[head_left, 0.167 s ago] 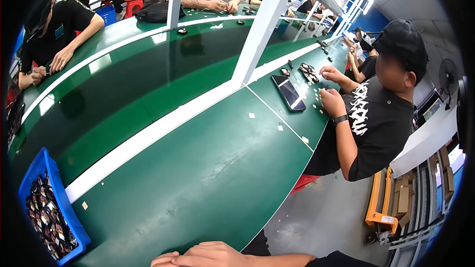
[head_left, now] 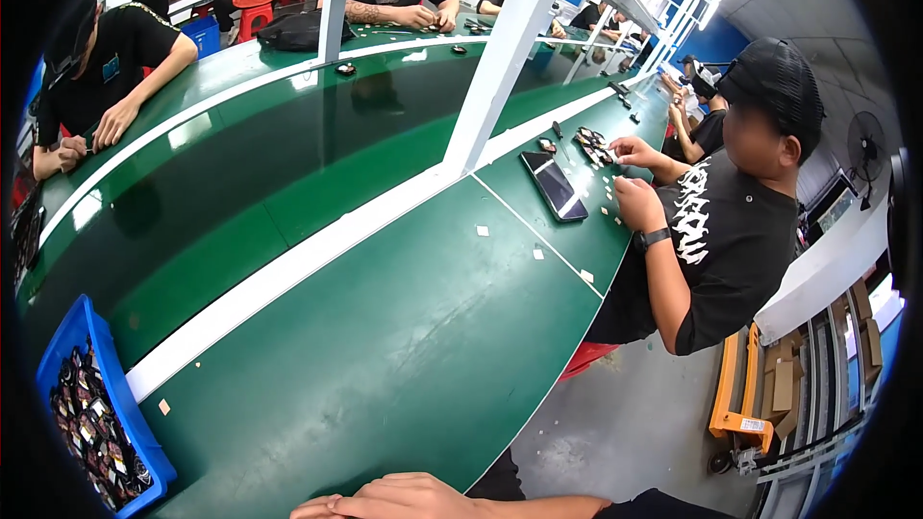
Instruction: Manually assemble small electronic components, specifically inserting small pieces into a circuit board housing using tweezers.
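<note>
The right hand [head_left: 409, 496] lies palm down at the lower edge of the view, near edge of the surface [head_left: 385, 346], with its fingers together and slightly bent, pointing left. The left hand [head_left: 312, 507] shows only as fingers beside the right fingertips; the frame cuts off the rest. How far the left hand is open, and whether either hand has hold of anything, cannot be told.

The blue bin [head_left: 123, 394] stands to the left of the hands, well apart from them, and is filled with small dark parts [head_left: 88, 423]. A pale square chip [head_left: 164, 407] lies just beside the bin, on its right. Further out, two white squares [head_left: 483, 231] [head_left: 538, 254] lie on the near side of a white seam line [head_left: 540, 236]; a third [head_left: 586, 276] lies at the seam.

Beyond the seam, a flat black device [head_left: 555, 187] rests near a cluster of dark pieces [head_left: 593, 146]. A co-worker in a black cap [head_left: 777, 91] is seated at this section, both hands raised near the cluster. A white strip [head_left: 288, 271] borders the surface along its far side; a glossy green belt [head_left: 240, 231] runs beyond it. An orange frame [head_left: 735, 394] stands on the floor at right.
</note>
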### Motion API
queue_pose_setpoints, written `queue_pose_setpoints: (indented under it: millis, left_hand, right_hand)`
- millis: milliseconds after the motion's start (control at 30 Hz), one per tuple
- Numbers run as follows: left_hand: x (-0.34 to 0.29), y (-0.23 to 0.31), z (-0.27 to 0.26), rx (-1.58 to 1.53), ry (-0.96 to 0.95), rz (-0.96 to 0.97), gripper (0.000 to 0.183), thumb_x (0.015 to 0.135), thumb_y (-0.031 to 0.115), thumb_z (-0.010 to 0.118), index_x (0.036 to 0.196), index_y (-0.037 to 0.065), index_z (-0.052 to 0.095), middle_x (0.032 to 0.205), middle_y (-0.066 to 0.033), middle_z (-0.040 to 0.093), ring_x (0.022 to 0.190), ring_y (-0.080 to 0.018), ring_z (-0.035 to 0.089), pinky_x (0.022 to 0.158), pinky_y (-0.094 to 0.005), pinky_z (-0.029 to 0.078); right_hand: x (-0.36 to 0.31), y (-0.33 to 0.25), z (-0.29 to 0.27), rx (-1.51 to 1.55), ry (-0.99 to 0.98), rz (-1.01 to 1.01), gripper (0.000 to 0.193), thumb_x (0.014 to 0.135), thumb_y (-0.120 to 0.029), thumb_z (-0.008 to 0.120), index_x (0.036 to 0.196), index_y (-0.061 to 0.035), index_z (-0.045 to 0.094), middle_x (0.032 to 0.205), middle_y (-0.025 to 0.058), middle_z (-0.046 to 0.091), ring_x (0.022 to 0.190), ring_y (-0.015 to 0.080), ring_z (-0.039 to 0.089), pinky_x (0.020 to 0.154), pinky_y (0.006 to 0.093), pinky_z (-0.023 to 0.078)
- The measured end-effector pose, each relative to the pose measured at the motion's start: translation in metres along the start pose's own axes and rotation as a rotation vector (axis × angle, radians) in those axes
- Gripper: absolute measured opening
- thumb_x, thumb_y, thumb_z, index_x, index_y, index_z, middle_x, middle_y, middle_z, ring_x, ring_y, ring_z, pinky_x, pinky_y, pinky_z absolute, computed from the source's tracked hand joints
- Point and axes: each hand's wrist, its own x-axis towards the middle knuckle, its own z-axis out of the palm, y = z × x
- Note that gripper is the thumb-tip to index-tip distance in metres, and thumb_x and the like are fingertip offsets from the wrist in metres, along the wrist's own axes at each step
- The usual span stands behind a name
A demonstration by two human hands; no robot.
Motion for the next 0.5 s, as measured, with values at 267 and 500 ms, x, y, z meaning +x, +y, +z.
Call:
queue_pose_setpoints:
  millis: [267,500]
  left_hand:
    - [0.0066,-0.0001,0.0061,-0.012,0.099,0.099,0.035,0.101,0.034,0.057,0.097,-0.001,0.057,0.099,-0.0151,0.062,0.096,-0.0269,0.062,0.091,-0.0394,0.049]
    - [0.0080,0.0022,0.0077,0.008,0.079,0.113,0.031,0.102,0.029,0.056,0.096,-0.001,0.057,0.097,-0.0151,0.063,0.099,-0.0291,0.062,0.092,-0.0408,0.049]
  right_hand:
    - [-0.0007,0.0018,-0.0010,-0.008,0.048,-0.004,0.028,0.087,-0.022,0.072,0.107,-0.0046,0.066,0.083,0.0070,0.064,0.072,0.0243,0.059,0.066,0.0349,0.041]
    - [-0.0024,0.0005,-0.0023,-0.051,0.046,-0.032,0.017,0.088,-0.021,0.070,0.098,-0.0070,0.067,0.083,0.0059,0.062,0.072,0.0234,0.058,0.065,0.0343,0.040]
